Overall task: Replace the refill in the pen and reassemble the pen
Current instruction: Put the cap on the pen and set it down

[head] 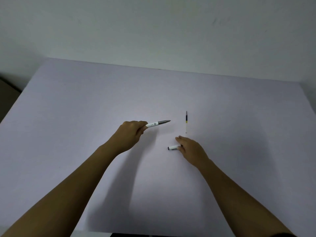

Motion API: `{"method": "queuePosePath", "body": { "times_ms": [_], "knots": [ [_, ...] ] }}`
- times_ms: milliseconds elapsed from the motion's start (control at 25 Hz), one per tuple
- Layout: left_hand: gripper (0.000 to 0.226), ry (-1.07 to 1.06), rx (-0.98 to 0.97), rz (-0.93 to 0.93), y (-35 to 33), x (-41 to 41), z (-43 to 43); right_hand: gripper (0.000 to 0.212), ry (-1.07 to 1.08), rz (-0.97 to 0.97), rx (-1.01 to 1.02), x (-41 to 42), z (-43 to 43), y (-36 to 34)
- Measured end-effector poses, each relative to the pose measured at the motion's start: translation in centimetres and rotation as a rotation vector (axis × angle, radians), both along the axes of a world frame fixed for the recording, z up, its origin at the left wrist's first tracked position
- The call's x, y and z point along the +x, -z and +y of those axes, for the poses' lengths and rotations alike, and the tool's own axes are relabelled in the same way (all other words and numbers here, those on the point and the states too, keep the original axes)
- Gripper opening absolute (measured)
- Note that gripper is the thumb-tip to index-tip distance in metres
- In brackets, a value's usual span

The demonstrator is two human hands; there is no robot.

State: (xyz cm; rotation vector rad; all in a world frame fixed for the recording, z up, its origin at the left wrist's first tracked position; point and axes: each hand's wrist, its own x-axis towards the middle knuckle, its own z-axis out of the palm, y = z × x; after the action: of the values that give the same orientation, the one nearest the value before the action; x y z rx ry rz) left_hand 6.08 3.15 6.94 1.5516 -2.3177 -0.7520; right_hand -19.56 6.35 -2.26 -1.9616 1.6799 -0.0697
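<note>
My left hand (131, 132) grips a white pen (158, 123) by its barrel, above the table, with the grey tip section pointing right. The white pen cap (173, 148) lies on the table with its dark end to the left. My right hand (191, 147) rests palm down on the cap's right end, thumb touching it, fingers loosely spread. A thin refill (186, 121) with a dark upper half and clear lower half lies on the table, pointing away from me, just beyond my right fingertips.
The white table (85, 108) reaches to a pale wall (153, 28) at the back. Its left edge drops off to a dark floor (6, 93). Both forearms cast shadows on the near part of the table.
</note>
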Motion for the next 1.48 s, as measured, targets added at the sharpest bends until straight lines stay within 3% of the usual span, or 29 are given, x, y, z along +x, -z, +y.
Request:
{"method": "queuePosePath", "body": {
  "times_ms": [240, 440, 560, 960, 1120, 1320, 1480],
  "knots": [
    [0.028, -0.002, 0.016, 0.000, 0.3, 0.1, 0.2, 0.022, 0.049, 0.013, -0.112, 0.5, 0.7, 1.0],
    [0.028, -0.022, 0.042, -0.013, 0.4, 0.3, 0.1, 0.018, 0.202, -0.370, -0.282, 0.6, -1.0, -2.0],
    [0.028, -0.031, 0.048, -0.001, 0.1, 0.1, 0.4, 0.018, 0.272, -0.477, -0.388, 1.0, -1.6, -3.9],
    [0.026, -0.025, 0.008, -0.011, -0.4, 0.2, 0.5, 0.021, 0.222, -0.510, -0.441, 1.9, -2.8, -5.9],
    [0.026, -0.004, 0.003, -0.016, -0.4, 0.0, 0.4, 0.019, 0.080, -0.488, -0.429, 2.4, -3.4, -6.4],
    [0.026, -0.026, -0.009, -0.018, 0.2, -0.1, 0.1, 0.018, -0.028, -0.458, -0.341, 3.0, -4.0, -7.1],
    [0.024, 0.078, 0.020, -0.085, 1.1, -0.3, 0.2, 0.023, -0.057, -0.447, -0.280, 2.5, -4.8, -7.2]
  ]
}}
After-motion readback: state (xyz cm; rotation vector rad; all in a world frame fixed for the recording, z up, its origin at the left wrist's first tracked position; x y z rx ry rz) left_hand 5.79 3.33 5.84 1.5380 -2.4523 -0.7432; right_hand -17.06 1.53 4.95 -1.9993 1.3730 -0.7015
